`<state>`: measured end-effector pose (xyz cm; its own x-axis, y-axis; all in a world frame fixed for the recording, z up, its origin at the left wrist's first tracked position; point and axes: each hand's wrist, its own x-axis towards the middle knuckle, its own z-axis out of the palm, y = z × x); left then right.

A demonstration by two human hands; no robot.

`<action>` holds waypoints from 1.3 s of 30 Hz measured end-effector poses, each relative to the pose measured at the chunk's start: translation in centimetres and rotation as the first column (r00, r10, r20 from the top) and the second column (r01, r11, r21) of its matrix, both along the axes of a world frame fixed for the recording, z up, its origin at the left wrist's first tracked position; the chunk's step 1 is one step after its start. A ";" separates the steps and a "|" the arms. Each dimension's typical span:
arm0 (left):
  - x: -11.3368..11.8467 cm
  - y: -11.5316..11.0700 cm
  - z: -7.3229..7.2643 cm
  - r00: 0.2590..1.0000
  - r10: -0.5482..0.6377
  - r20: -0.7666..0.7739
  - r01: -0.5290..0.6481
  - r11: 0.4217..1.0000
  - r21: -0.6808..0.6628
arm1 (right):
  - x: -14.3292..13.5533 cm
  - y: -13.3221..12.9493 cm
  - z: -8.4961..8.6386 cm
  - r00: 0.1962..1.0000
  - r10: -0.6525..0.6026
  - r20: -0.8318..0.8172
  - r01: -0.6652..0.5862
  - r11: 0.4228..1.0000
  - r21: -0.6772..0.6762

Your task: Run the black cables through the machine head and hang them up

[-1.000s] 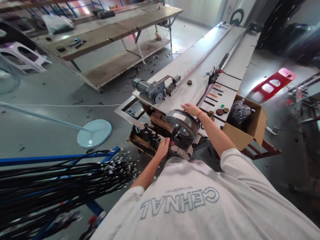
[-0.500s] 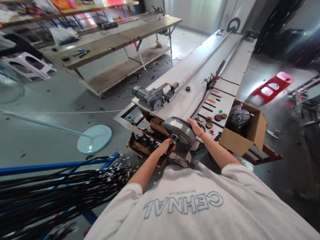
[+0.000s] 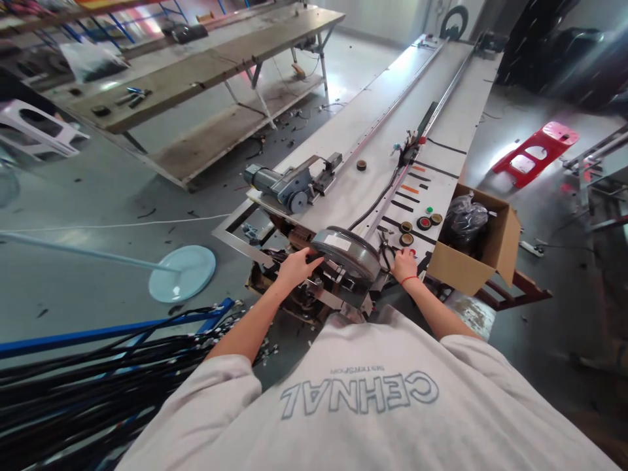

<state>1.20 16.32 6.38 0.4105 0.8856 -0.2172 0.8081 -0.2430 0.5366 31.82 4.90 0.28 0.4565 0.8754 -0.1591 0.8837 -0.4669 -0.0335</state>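
A grey spoked wheel [image 3: 348,252] with a broad rim and a white label stands tilted at the bench's near end. My left hand [image 3: 297,267] is at its left side, thumb and fingers apart at the rim. To the right of the wheel, my right hand [image 3: 405,263] is low over the bench corner, fingers curled at the handle of a scissor-like hand tool [image 3: 386,250] with dark handles. Just beyond those fingers shows a red button [image 3: 413,252]. Rolls of tape [image 3: 407,239] lie close by.
A geared motor unit [image 3: 279,185] is mounted at the left bench edge. Rails run down the long white bench [image 3: 363,144]. An open carton [image 3: 464,268] stands to the right, near a red stool [image 3: 534,154]. Bundled black cables [image 3: 122,373] hang at lower left.
My left hand has let go of the wheel's hub and moved up and left to its rim. My right hand has left the rim and moved right to the hand tool.
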 end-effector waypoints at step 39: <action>2.1 -6.2 -2.4 0.584 0.496 0.643 0.343 0.567 -0.749 | 0.0 -5.2 5.9 0.613 -0.137 -0.778 0.103 0.990 -0.094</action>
